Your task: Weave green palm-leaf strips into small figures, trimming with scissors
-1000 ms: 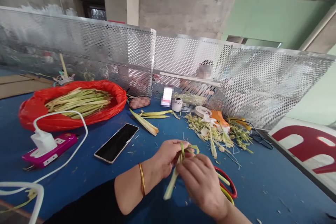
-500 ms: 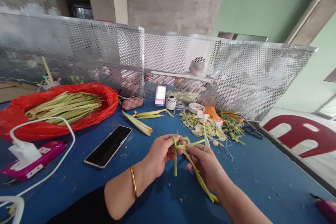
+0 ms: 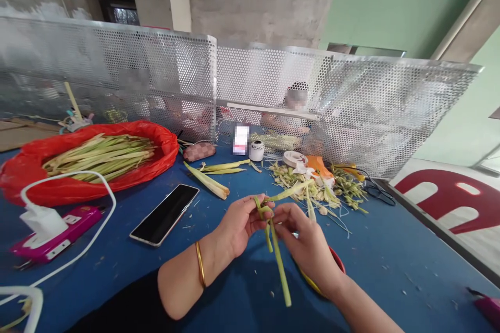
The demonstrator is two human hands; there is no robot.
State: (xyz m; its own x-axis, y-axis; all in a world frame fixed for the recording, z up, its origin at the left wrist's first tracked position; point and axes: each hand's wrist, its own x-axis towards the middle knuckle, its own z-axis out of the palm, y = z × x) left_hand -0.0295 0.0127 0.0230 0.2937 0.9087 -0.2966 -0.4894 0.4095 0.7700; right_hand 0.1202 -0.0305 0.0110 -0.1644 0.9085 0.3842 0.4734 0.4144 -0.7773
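Observation:
My left hand (image 3: 239,223) pinches folded green leaf strips (image 3: 273,234) above the blue table (image 3: 219,291). Its wrist wears a gold bangle (image 3: 200,271). My right hand (image 3: 308,250) grips the same strips from the right, fingers closed on them. One strip hangs down toward me and another sticks out up and to the right. Red and yellow scissor handles (image 3: 335,263) lie partly hidden under my right hand.
A red plastic bag (image 3: 35,187) holds long green leaves (image 3: 97,155). A black phone (image 3: 164,214), a pink power strip with white charger (image 3: 47,226), cut leaves (image 3: 211,179) and a pile of trimmings (image 3: 320,190) lie around. A perforated metal screen (image 3: 273,88) backs the table, a person behind it.
The strips were turned in my hands: the long end that slanted down to the right now hangs straight down, and another end points up to the right. The scissor handles show again.

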